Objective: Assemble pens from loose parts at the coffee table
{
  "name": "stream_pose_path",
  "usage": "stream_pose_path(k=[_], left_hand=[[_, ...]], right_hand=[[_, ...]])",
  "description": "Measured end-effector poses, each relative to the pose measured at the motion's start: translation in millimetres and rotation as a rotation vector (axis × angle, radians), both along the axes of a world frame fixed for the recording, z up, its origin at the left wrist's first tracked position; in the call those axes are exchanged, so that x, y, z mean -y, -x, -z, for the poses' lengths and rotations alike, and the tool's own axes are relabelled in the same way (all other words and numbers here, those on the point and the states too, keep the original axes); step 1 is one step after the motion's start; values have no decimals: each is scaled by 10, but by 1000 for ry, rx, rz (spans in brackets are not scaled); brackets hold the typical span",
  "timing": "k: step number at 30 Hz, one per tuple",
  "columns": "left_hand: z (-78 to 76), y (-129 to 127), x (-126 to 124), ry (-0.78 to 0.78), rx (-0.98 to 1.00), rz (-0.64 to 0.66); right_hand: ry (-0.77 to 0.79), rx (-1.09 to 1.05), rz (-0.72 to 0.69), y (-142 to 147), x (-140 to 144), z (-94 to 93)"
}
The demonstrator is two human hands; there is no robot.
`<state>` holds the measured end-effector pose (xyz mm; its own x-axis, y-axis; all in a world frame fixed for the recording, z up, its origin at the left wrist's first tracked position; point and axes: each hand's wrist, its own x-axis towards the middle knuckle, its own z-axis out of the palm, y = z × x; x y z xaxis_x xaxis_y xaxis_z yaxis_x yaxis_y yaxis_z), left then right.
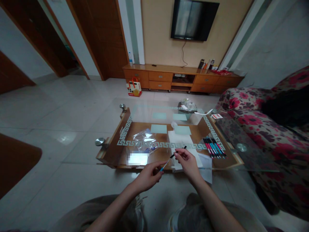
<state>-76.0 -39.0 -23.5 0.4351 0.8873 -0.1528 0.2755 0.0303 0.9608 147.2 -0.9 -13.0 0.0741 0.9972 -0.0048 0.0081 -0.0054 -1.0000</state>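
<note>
Seen from above, looking down over two bare forearms toward a glass-topped coffee table [231, 137] with a wooden lower shelf and a pale key-pattern border. Just in front of the table's near edge, held in the air: a slim pen [173, 157], blue at its lower end and black at its upper tip, slanting up to the right. Left hand [147, 176] pinched on the blue lower end between thumb and fingertips. Right hand [187, 162] closed on the upper part, fingers curled around the barrel. Both hands clamped on the same pen, close together but not touching each other.

On the table, right of the hands — a row of pens [214, 147] laid side by side, red, teal and black. Behind the right hand, white sheets of paper [180, 140], one corner hanging over the table's near edge. Left of the hands, a crumpled clear plastic bag [144, 140] and a blurred bright rectangle. Near the table's far edge, a bowl with crumpled wrappers [187, 105].

Right of the table, a sofa with red floral upholstery [258, 124]. Beyond the table, against the far wall, a long wooden TV cabinet [183, 79] with a wall-mounted television [193, 20] above it and a red and white gift bag [133, 87] on the floor at its left end.
</note>
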Motion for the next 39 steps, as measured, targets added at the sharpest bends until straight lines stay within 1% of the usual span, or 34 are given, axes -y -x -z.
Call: stream_pose_path(k=[7, 11, 14, 20, 24, 28, 34, 39], left_hand=[[9, -3, -6, 3, 4, -1], [-1, -7, 0, -2, 3, 1], [-31, -8, -4, -14, -4, 4], [-110, -11, -34, -99, -28, -14], [-104, 6, -31, -154, -55, -39], [-74, 21, -22, -167, -91, -64], [-71, 29, -33, -172, -68, -80], [-112, 39, -59, -208, -84, -60]], right_hand=[[-12, 17, -2, 11, 13, -63], [-8, 27, -23, 13, 20, -50], [9, 55, -80, 18, 24, -14], [41, 130, -194, 35, 43, 22], [68, 125, -277, 68, 85, -13], [73, 106, -334, 89, 116, -28], [73, 116, -355, 88, 113, 12], [64, 206, -344, 82, 113, 32]])
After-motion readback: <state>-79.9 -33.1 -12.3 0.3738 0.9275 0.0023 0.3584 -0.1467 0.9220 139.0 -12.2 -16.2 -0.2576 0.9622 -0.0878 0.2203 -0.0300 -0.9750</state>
